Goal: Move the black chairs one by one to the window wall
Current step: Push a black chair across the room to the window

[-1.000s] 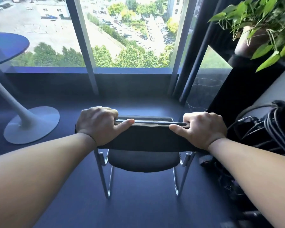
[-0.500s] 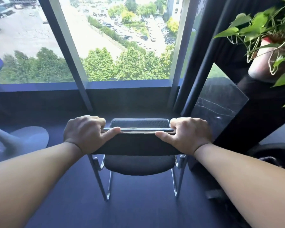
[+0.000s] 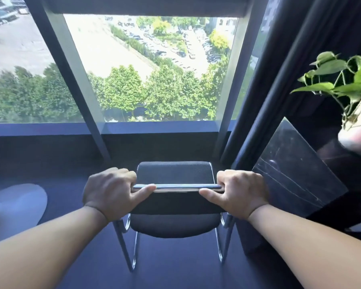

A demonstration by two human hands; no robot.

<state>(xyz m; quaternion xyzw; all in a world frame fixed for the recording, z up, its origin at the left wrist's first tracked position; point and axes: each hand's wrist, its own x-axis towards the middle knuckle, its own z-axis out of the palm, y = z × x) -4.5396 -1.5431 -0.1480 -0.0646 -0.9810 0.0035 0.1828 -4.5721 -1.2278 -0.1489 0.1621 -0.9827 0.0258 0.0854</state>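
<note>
Window wall (image 3: 154, 80) takes up the whole background, with trees and a car park way down below and a low dark ledge under the glass. Dark blue carpet floor (image 3: 175, 274) all round.

Head view, the only one: the black chair (image 3: 175, 224) is dead centre, seat pointing at the glass. Its front edge is close to the ledge, but I can't tell if it touches. The left hand (image 3: 111, 192) is on the left end of the backrest top and the right hand (image 3: 240, 191) is on the right end. Each grip is wrapped round that top edge, fingers curled over the far side and thumb lying along the chrome bar (image 3: 175, 186).

It's tight on the right. A dark curtain (image 3: 279, 80) hangs beside the window, and a shiny dark slab (image 3: 296, 180) sits just beside the chair's right legs. A leafy potted plant (image 3: 342, 80) pokes in above the slab. Off to the left there's a white round table base (image 3: 17, 205) on the carpet, well apart from the chair.
</note>
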